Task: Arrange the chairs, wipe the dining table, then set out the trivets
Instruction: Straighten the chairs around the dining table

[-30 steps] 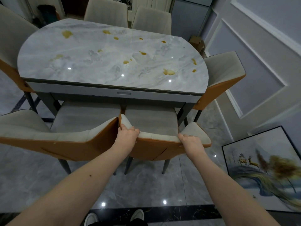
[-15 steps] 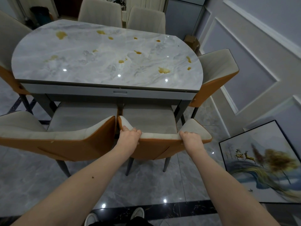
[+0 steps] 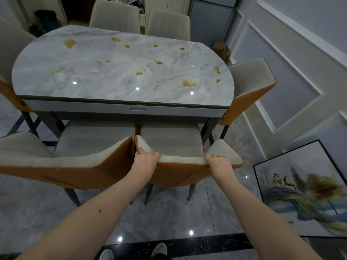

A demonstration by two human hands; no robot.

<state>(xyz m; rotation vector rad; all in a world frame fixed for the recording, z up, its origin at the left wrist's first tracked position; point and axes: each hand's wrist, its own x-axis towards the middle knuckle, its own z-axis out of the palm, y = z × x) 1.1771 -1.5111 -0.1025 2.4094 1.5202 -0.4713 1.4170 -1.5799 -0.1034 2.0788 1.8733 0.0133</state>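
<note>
A beige-and-orange chair (image 3: 180, 171) stands at the near side of the marble dining table (image 3: 120, 76), its seat partly under the tabletop. My left hand (image 3: 145, 159) grips the left part of the chair's backrest top. On the right part of the same backrest, my right hand (image 3: 218, 163) holds the rim with curled fingers. Several yellow-brown stains (image 3: 188, 83) spot the tabletop. A second matching chair (image 3: 56, 162) sits just to the left, almost touching the one I hold. No trivets or cloth are in view.
More chairs ring the table: two at the far side (image 3: 116, 15), one at the right end (image 3: 251, 79), one at the left end (image 3: 11, 53). A framed painting (image 3: 304, 190) leans on the right wall by the floor. A cardboard box (image 3: 221, 48) lies behind the table.
The chair I hold has slid a little toward the table, and my view has moved slightly closer. Both hands keep their grip on the backrest.
</note>
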